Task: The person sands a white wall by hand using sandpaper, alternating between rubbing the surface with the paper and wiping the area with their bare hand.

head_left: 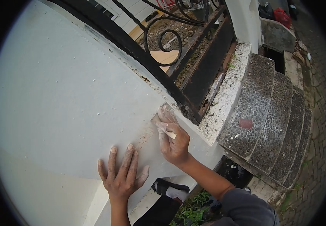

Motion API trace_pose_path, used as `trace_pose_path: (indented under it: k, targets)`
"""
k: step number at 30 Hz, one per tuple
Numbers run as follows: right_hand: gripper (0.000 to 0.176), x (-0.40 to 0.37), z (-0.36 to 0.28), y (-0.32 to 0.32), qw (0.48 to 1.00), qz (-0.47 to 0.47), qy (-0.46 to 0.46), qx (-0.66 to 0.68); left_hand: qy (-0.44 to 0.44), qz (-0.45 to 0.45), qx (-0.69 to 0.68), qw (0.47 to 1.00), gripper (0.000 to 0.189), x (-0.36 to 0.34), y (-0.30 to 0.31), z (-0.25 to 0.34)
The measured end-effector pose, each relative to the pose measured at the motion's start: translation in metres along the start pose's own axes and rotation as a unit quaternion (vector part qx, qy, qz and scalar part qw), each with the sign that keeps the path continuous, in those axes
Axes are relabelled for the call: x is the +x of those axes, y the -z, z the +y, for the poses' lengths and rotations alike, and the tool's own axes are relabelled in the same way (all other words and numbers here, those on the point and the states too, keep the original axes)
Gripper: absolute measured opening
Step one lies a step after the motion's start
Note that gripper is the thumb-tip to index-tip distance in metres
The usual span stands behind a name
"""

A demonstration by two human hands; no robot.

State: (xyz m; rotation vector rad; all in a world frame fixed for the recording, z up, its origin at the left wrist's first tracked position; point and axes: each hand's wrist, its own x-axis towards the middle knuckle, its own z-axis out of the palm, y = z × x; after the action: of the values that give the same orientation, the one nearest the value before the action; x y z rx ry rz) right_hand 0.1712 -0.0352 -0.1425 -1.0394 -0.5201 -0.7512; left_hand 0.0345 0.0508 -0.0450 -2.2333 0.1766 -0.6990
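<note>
My left hand [122, 171] rests on the white wall [76, 101], fingers spread and dusty, holding nothing. Higher and to the right, my right hand [174, 141] presses a folded, pale, dusty piece of sandpaper [163, 128] to the wall near its upper edge. Its fingers close around the sheet, which hides part of the wall beneath. A rough, reddish-brown scuffed patch [146, 136] shows on the wall between my two hands. White powder coats the fingers of both hands.
A black iron gate [204, 56] with scrollwork runs along the wall's top edge. Curved pebbled steps [253, 109] lie to the right, with a small reddish square [246, 123] on one. Green plants [193, 207] and a shod foot [170, 187] are below; a red bag [282, 17] sits at the far right.
</note>
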Motion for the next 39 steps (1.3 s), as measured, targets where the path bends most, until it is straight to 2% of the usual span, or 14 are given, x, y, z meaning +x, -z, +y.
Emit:
trace_pose_path:
  k: [1, 4, 5, 8, 12, 16, 21, 24, 27, 30, 31, 34, 38, 39]
  targets:
    - [0.016, -0.017, -0.005, 0.007, 0.999, -0.039, 0.008, 0.001, 0.002, -0.003, 0.000, 1.000, 0.038, 0.000, 0.001, 0.000]
    - [0.016, -0.010, 0.003, 0.012, 0.997, -0.060, 0.044, -0.005, 0.002, -0.005, 0.002, 1.000, 0.037, 0.000, 0.000, 0.001]
    - [0.017, 0.000, 0.006, 0.007, 0.999, -0.023, -0.010, 0.025, 0.000, -0.003, 0.003, 1.000, 0.037, 0.000, 0.000, 0.000]
    - [0.017, 0.009, -0.005, -0.001, 1.000, -0.012, -0.004, -0.006, 0.000, -0.002, 0.005, 1.000, 0.038, -0.001, -0.001, 0.000]
    - [0.015, -0.039, 0.009, 0.008, 0.997, -0.063, 0.045, 0.011, -0.001, -0.001, 0.012, 1.000, 0.038, 0.001, 0.000, 0.000]
    - [0.014, 0.007, -0.003, -0.006, 0.998, 0.020, -0.056, 0.019, 0.000, -0.002, 0.007, 1.000, 0.039, -0.001, 0.000, 0.000]
    - [0.018, -0.028, 0.006, 0.005, 0.997, -0.060, 0.058, -0.002, -0.002, 0.006, 0.009, 1.000, 0.038, 0.001, -0.001, 0.000]
    - [0.017, 0.002, 0.002, -0.004, 0.996, 0.020, -0.075, 0.032, 0.000, 0.003, 0.001, 1.000, 0.038, 0.002, 0.000, 0.000]
    - [0.018, -0.038, -0.019, -0.006, 0.999, -0.049, -0.009, 0.011, 0.002, 0.003, -0.004, 1.000, 0.037, 0.001, -0.001, 0.000]
    - [0.020, -0.029, 0.001, 0.003, 0.997, -0.057, 0.046, 0.010, -0.003, 0.009, 0.001, 1.000, 0.037, 0.001, -0.001, 0.000]
    - [0.021, -0.017, 0.006, 0.001, 1.000, -0.024, -0.004, 0.013, -0.003, 0.011, -0.002, 1.000, 0.037, 0.002, -0.001, -0.001]
    - [0.022, -0.019, -0.015, -0.007, 0.999, -0.009, -0.049, 0.010, 0.000, 0.010, -0.012, 1.000, 0.036, 0.002, 0.001, 0.000]
    - [0.017, -0.035, -0.008, 0.007, 0.994, -0.102, 0.044, 0.005, 0.000, 0.011, -0.013, 1.000, 0.035, 0.001, 0.001, -0.001]
    - [0.015, -0.025, 0.001, 0.001, 0.998, -0.041, -0.001, 0.040, 0.000, 0.015, -0.011, 1.000, 0.035, 0.002, 0.000, -0.001]
